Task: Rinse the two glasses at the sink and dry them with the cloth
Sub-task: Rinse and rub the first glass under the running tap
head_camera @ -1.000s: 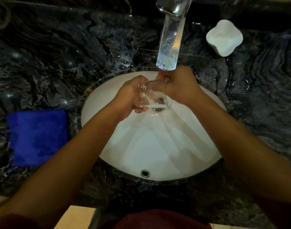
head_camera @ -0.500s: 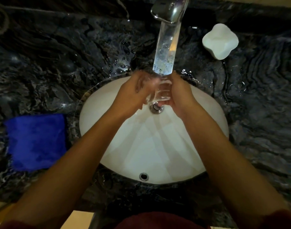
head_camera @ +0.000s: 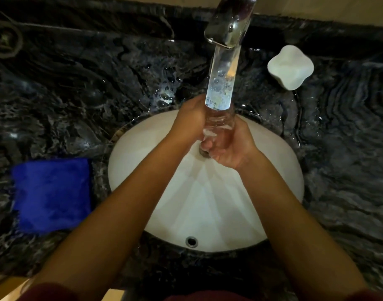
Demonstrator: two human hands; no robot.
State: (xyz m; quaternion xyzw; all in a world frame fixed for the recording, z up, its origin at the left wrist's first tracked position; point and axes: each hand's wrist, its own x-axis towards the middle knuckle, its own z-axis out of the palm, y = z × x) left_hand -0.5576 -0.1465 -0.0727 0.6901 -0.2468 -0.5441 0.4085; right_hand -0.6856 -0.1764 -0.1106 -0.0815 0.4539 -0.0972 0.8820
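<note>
Both hands meet over the far half of the sink (head_camera: 273, 192), under the tap (head_camera: 229, 20), with one glass (head_camera: 219, 127) between them in the stream of water (head_camera: 222, 83). The left hand (head_camera: 190, 124) wraps the glass from the left side, fingers curled round its wall. The right hand (head_camera: 232, 148) cups it from the right and below, palm turned up, fingers curled under the base. The glass is clear and half lost in the running water, so its exact tilt is hard to read; its long axis seems to run roughly along the stream, mouth toward the tap. A second glass is not in view.

The cloth (head_camera: 51, 194), blue and folded, lies flat on the dark table (head_camera: 349, 170) to the left of the sink, well apart from the hands and on the left arm's side. A white dish (head_camera: 290, 67) sits on the table to the right of the tap.

My reading is that the rinse of this glass is under way and drying has not begun. The move to come turns on that cloth: it lies down and to the left of the glass, nearer the left hand, so the left hand would likely let go and reach for it while the right keeps the glass.
</note>
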